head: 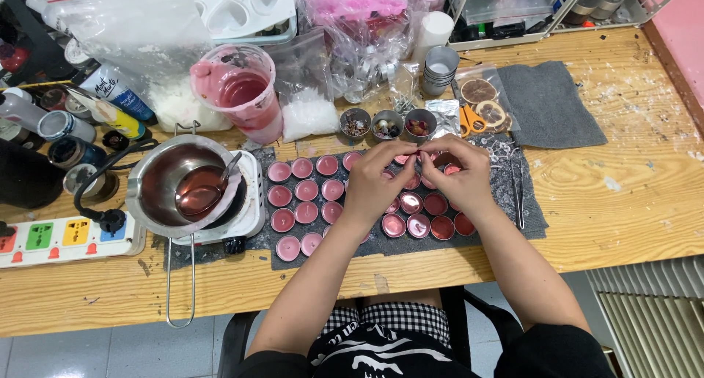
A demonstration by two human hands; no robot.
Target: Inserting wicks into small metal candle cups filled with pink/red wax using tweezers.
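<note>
- Wooden workbench (631,202): grey felt mat (535,220) centre, likely catching drips.
- Melting pot (172,180) left on hotplate, pink wax kept liquid.
- Pink tealight cups (304,191) in rows on mat.
- Left hand (374,184), right hand (462,176): fingertips pinched together over far row; held item too small to identify.

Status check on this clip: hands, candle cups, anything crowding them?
Left hand and right hand fingertips together over pink tealight cups on grey mat. What they pinch: too small to tell. Melting pot left, apart.

hidden: tealights (411,202) under hands | fingertip item: too small
</note>
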